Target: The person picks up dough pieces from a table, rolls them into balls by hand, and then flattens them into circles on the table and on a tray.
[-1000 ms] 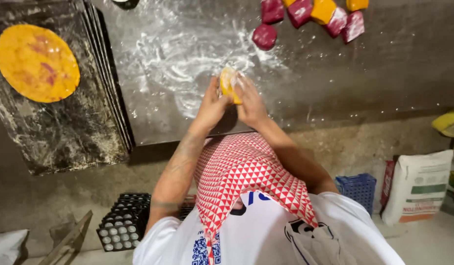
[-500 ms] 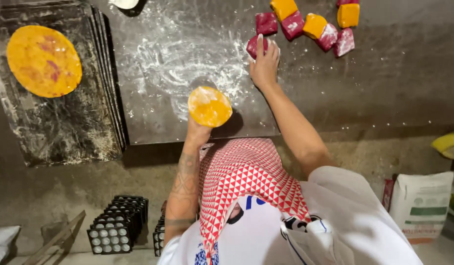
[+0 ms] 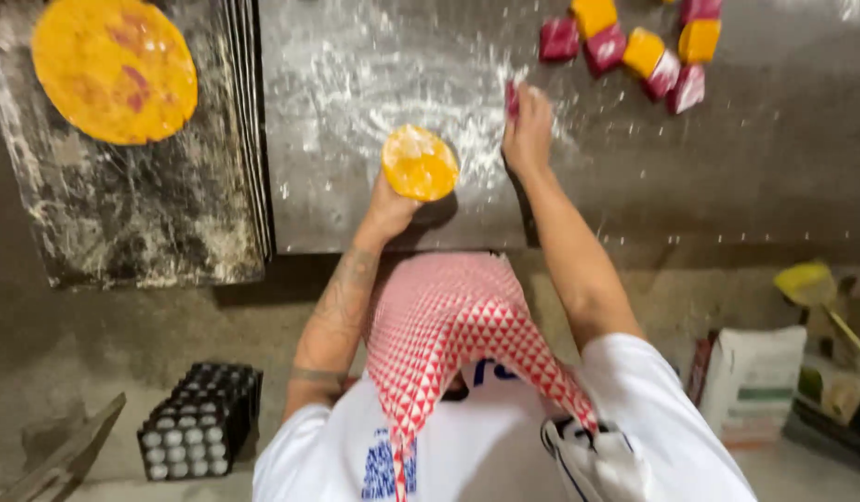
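My left hand (image 3: 388, 200) holds a flattened round yellow dough disc (image 3: 419, 164), dusted with flour, just above the floured metal table (image 3: 727, 186). My right hand (image 3: 528, 130) rests on the table to the right of the disc, with its fingers closed on a dark red dough piece (image 3: 511, 97). A cluster of red and yellow dough pieces (image 3: 635, 46) lies at the far edge, beyond the right hand. My head scarf and white shirt fill the lower middle of the view.
A large flat orange dough round (image 3: 114, 70) lies on a stack of dark floured boards (image 3: 151, 214) at the left. On the floor stand a black tray of eggs (image 3: 199, 420) and a white sack (image 3: 751, 381).
Both hands were pressed together on the yellow dough. The right hand then reached to the red pieces and has drawn one back, while the left keeps the flattened disc.
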